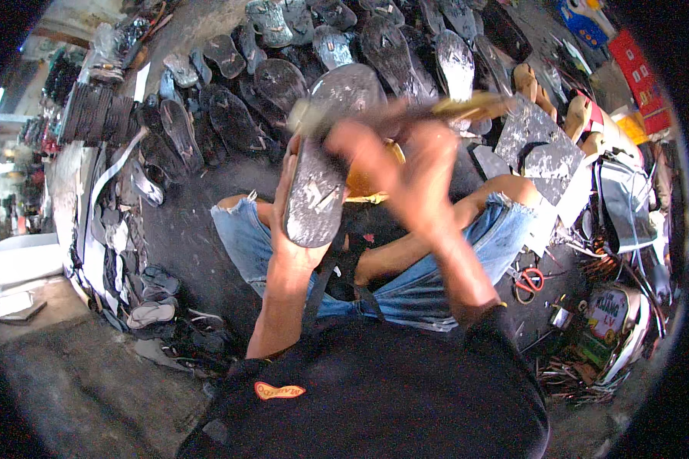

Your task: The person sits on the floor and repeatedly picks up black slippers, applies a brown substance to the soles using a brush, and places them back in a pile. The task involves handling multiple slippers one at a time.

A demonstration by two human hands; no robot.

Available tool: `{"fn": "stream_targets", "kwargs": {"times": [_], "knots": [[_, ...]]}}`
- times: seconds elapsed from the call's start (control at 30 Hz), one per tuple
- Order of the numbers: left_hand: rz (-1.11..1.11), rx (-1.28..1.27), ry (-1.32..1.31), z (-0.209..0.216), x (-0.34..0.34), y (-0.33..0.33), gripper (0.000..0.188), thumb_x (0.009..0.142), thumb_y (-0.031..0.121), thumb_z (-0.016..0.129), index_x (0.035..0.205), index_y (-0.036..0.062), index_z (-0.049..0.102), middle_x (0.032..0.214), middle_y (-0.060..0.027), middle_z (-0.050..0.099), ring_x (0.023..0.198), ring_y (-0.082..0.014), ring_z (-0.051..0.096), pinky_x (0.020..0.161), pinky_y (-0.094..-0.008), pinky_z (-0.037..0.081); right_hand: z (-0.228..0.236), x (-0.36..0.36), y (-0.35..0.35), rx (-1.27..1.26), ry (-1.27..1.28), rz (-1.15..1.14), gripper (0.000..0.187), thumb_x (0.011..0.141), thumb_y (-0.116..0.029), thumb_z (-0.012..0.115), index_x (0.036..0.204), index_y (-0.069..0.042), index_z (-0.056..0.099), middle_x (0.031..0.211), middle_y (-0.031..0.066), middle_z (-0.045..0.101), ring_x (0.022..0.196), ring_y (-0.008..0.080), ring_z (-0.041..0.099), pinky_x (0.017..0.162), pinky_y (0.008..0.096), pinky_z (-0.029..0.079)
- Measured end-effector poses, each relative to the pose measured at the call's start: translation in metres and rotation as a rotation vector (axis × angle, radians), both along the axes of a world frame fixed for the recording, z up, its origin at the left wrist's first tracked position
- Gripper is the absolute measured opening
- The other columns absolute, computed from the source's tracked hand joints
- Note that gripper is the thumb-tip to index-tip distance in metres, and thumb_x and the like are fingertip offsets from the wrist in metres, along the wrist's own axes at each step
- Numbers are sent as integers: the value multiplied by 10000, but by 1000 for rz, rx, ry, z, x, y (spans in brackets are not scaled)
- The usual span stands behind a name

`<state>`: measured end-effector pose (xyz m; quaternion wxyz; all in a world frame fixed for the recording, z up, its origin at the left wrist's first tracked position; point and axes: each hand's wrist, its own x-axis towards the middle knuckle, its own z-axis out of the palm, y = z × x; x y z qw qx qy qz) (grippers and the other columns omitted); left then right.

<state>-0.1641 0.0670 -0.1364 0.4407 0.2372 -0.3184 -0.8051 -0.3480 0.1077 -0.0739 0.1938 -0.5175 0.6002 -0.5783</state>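
Observation:
My left hand [299,257] holds a long dark shoe sole [314,200] from beneath, its grey-streaked face turned up. My right hand [417,191], blurred by motion, grips a long tool [478,107] with a yellow-brown end. The tool lies across the upper part of the sole; its other end is a pale smear, so its kind is unclear. Behind my hands, between my knees, a yellow container [375,183] partly shows.
Many dark soles [233,118] cover the floor ahead. Shoe lasts [589,122] and a scuffed grey board [540,141] lie at the right. Orange-handled scissors [528,284] rest beside my right knee. Scraps [157,306] pile up at the left.

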Motion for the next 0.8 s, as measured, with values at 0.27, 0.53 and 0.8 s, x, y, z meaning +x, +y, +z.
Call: {"fn": "stream_targets", "kwargs": {"times": [0.27,0.53,0.8], "knots": [[-117,186,90,-28,29,4,499,1072,326,541,1520,117,478,1461,-157,591,1289,-306,624,1050,-543,547,-5,1,-5,-5,183,-19,333,797,-291,903,910,-13,758,766,140,742,614,213,704,566,377,547],[-52,-615,-1198,-31,31,13,493,1022,378,605,1411,77,583,1403,-143,646,1242,-312,636,1083,-555,483,-39,4,21,-268,421,-192,266,787,-245,899,800,-67,702,743,82,710,653,230,695,578,361,546],[-57,-626,-1279,-6,41,4,520,919,390,727,1311,63,626,1272,-87,697,1102,-255,671,1000,-396,516,0,-39,-13,-113,293,-422,200,847,-178,875,933,-26,777,789,43,750,694,109,657,665,279,530]]}}
